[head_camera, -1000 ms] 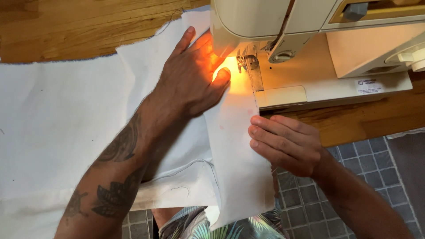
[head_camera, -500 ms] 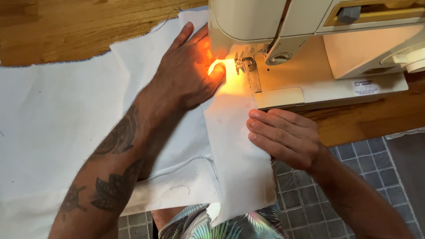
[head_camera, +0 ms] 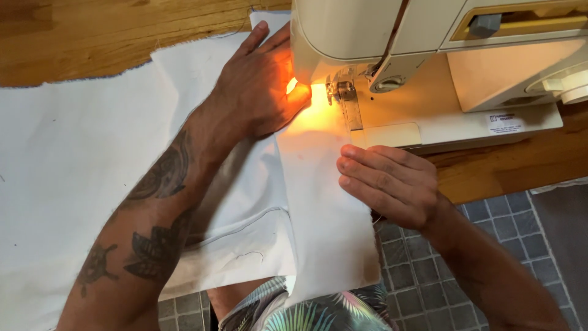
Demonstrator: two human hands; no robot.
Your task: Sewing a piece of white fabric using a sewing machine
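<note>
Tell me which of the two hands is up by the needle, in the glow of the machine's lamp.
The left hand, flat on the white fabric beside the sewing machine; the right hand rests lower on the fabric's near strip.

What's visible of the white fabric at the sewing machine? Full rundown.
The white fabric looks like plain woven cloth, in overlapping layers with a stitched hem line and a frayed top edge. It lies flat across the wooden table, with a folded strip running from under the sewing machine needle area and hanging off the table edge. The left hand presses it flat beside the needle; the right hand rests its fingers on the strip's right edge. The machine's lamp lights it orange.
</note>
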